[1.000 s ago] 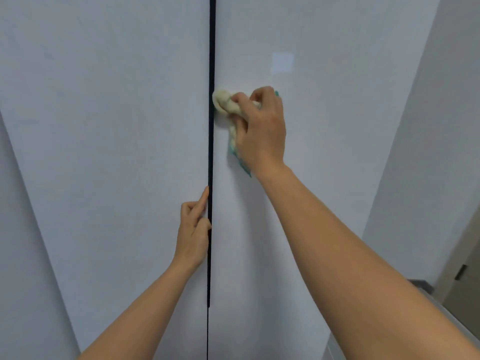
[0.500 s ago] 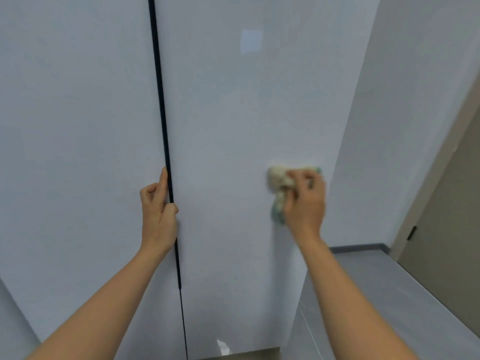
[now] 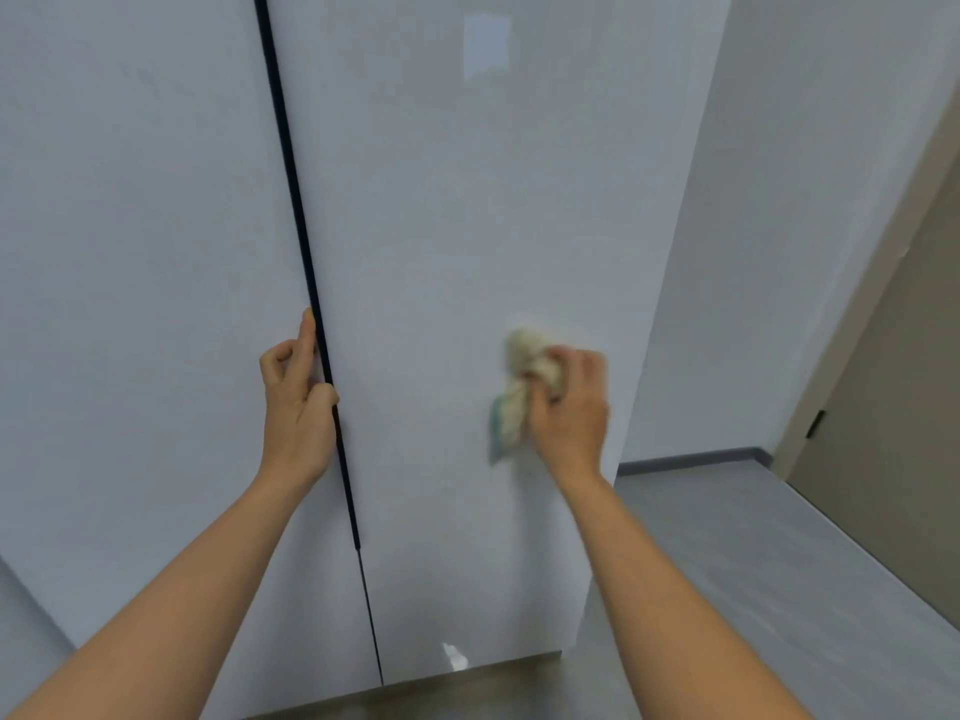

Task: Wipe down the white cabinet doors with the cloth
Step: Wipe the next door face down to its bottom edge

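Across the frame stand two tall white cabinet doors, the left door (image 3: 135, 304) and the right door (image 3: 467, 226), split by a dark gap (image 3: 301, 226). Against the right door's lower half, the right hand (image 3: 569, 407) grips a bunched cloth (image 3: 519, 387), while the left hand (image 3: 296, 397) curls round the left door's edge. Wiping looks under way; how much of either door remains I cannot tell.

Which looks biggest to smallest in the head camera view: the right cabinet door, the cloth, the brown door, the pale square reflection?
1. Right cabinet door, by far.
2. Brown door, though the frame's edge cuts it off.
3. Cloth, bunched in the right hand and blurred.
4. Pale square reflection, looking close to the cloth, so that order is unsure.
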{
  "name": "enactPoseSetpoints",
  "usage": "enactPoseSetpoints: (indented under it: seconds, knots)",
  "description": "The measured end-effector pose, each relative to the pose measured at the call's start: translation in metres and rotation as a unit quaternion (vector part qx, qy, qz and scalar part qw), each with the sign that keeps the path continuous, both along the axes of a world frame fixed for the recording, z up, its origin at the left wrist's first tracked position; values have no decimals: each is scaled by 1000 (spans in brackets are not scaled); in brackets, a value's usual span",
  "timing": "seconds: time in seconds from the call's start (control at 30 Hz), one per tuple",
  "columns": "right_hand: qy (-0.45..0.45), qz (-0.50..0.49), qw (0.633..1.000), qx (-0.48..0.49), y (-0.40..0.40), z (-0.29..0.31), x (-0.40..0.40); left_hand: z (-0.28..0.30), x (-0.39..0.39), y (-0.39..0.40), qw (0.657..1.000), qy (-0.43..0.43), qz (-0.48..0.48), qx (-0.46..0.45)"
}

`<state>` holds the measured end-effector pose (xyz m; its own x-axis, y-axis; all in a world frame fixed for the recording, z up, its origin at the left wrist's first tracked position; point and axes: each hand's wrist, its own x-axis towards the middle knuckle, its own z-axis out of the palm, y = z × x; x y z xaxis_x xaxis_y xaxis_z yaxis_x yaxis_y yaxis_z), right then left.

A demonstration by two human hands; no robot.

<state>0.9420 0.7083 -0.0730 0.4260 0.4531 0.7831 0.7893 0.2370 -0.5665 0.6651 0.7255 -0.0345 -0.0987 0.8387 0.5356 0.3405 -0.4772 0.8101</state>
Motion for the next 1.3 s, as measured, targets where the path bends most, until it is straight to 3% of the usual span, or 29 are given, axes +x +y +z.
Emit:
enactPoseSetpoints:
  seconds: [0.07,0.13,0.23,0.33,0.4,0.5,0.57,0.67,0.73,0.8,0.93,1.07,1.2,1.3]
  knots:
    - [190,-76,978,43,-6,12,39,0,3,-1,1000,-5,-1,3]
    - [251,-102,962,47,-7,15,49,-2,6,0,1000,-14,1,3]
    - [197,-58,978,40,-1,2,8,-3,9,0,1000,-28,-1,2]
    - [52,38,998,1,7,-24,-68,-4,4,2,1000,-24,-16,6]
    - [-48,91,994,-27,11,-36,-107,-4,-2,3,999,-18,-31,5]
    - [-123,128,983,-49,10,-38,-109,-7,-8,2,999,-11,-37,10]
    - [-107,90,989,-47,4,-37,-73,-8,-6,2,999,-13,-32,9]
    - [77,-25,997,-16,-7,-33,2,-12,2,1,999,-12,-17,27]
    - [146,-62,987,-12,-11,-33,28,-17,5,0,999,12,-9,45]
    - [126,-53,991,-2,-7,-33,16,-20,8,-1,999,19,-6,43]
    - [-56,73,996,9,15,-36,-96,-17,-2,-3,998,30,-13,46]
    - [-70,124,990,-11,24,-33,-169,-13,-15,-3,999,32,-41,13]
    - [-134,120,983,-32,9,-42,-115,-10,-17,-3,998,37,-48,6]
    - [-40,11,999,-20,-2,-54,-24,-13,-12,-3,999,15,-46,9]
